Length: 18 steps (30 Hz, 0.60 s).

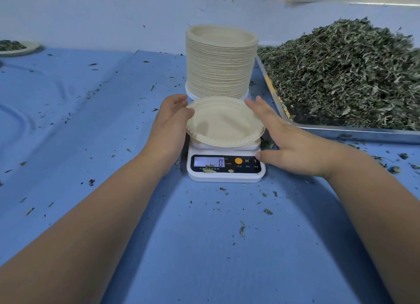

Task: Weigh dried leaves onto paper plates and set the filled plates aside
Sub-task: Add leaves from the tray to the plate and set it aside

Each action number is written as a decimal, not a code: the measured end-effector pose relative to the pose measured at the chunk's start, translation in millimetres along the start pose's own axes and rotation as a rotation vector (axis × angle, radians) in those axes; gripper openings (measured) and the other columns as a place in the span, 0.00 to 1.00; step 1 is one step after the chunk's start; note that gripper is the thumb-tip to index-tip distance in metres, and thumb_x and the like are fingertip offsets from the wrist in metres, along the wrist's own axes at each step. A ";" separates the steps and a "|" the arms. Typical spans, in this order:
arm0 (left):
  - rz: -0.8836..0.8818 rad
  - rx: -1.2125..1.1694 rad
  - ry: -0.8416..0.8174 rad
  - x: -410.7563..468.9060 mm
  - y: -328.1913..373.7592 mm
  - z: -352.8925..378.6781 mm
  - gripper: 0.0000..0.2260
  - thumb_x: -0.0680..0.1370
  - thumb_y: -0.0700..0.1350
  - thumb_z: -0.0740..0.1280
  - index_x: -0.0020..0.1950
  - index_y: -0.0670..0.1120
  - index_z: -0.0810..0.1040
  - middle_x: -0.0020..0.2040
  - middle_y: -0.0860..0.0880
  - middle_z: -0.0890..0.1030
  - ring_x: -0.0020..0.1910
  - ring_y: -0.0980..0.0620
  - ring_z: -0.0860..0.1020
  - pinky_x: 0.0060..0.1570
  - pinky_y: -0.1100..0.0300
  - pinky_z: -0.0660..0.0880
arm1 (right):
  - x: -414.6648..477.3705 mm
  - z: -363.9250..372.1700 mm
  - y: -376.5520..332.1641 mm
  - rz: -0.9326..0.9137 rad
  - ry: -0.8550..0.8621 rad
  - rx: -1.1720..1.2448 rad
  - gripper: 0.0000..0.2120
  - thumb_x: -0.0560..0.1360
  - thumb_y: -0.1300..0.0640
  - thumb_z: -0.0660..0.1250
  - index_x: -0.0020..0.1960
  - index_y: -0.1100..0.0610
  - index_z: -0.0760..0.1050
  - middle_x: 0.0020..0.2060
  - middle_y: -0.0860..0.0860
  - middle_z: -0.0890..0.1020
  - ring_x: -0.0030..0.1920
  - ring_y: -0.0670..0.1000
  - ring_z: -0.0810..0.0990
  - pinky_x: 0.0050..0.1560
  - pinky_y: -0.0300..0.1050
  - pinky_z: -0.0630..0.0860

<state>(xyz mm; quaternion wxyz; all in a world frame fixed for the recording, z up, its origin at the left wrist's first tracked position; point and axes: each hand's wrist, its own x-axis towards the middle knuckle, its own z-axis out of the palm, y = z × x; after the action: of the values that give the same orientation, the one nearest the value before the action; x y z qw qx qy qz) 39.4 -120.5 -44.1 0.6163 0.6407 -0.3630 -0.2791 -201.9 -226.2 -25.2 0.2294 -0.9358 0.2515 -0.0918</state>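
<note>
Blue cloth-covered worktop (109,126): your steel tray (341,133), heaped with dried green leaves (341,76), sits at right. Tall stack of beige paper plates (221,60) stands behind the white digital scale (225,177), display reading 0. One empty beige paper plate (223,124) rests on the scale. Your left grip (170,124) pinches its left rim; your right grip (295,144) lies flat-fingered beside its right rim, thumb at the scale's buttons.

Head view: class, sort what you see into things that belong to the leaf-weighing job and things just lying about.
Belongs to the job:
empty paper plate, scale, stack of plates, heap of dried leaves, metal tray, filled plate far left, left hand holding the empty plate's rim, right hand.

Just lying about:
leaf crumbs scattered on the blue cover.
</note>
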 end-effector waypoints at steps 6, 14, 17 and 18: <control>-0.008 -0.011 -0.001 -1.6 1.5 -0.2 0.20 0.75 0.53 0.63 0.67 0.58 0.75 0.65 0.62 0.77 0.59 0.67 0.75 0.55 0.63 0.71 | -4.5 -7.9 -13.6 0.028 0.201 -0.025 0.38 0.70 0.59 0.61 0.78 0.40 0.59 0.67 0.43 0.75 0.50 0.37 0.79 0.52 0.27 0.71; -0.019 0.030 0.035 4.6 -3.8 -2.1 0.15 0.75 0.56 0.61 0.62 0.64 0.75 0.63 0.60 0.78 0.63 0.54 0.77 0.66 0.49 0.73 | 0.3 -19.9 4.8 0.259 0.544 -0.302 0.23 0.79 0.59 0.61 0.74 0.57 0.70 0.78 0.56 0.65 0.80 0.56 0.54 0.78 0.59 0.57; 0.006 0.044 0.036 7.0 -7.8 -0.9 0.11 0.82 0.56 0.59 0.62 0.63 0.74 0.60 0.62 0.79 0.61 0.56 0.77 0.64 0.53 0.73 | 7.7 -37.1 22.9 0.383 0.591 -0.293 0.23 0.80 0.55 0.60 0.75 0.56 0.68 0.79 0.56 0.62 0.81 0.57 0.52 0.76 0.61 0.60; 0.014 0.051 0.034 7.1 -9.1 -0.9 0.11 0.83 0.56 0.58 0.63 0.63 0.74 0.59 0.64 0.78 0.60 0.59 0.77 0.62 0.56 0.73 | 12.6 -45.4 29.1 0.419 0.608 -0.299 0.23 0.80 0.53 0.60 0.75 0.55 0.68 0.79 0.56 0.62 0.81 0.57 0.52 0.76 0.62 0.60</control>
<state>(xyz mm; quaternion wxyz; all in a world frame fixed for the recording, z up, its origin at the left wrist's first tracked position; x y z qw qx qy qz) 45.3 -125.9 -52.4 0.6077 0.6583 -0.3642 -0.2543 -216.6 -272.4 1.5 0.0195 -0.8175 0.5041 -0.2780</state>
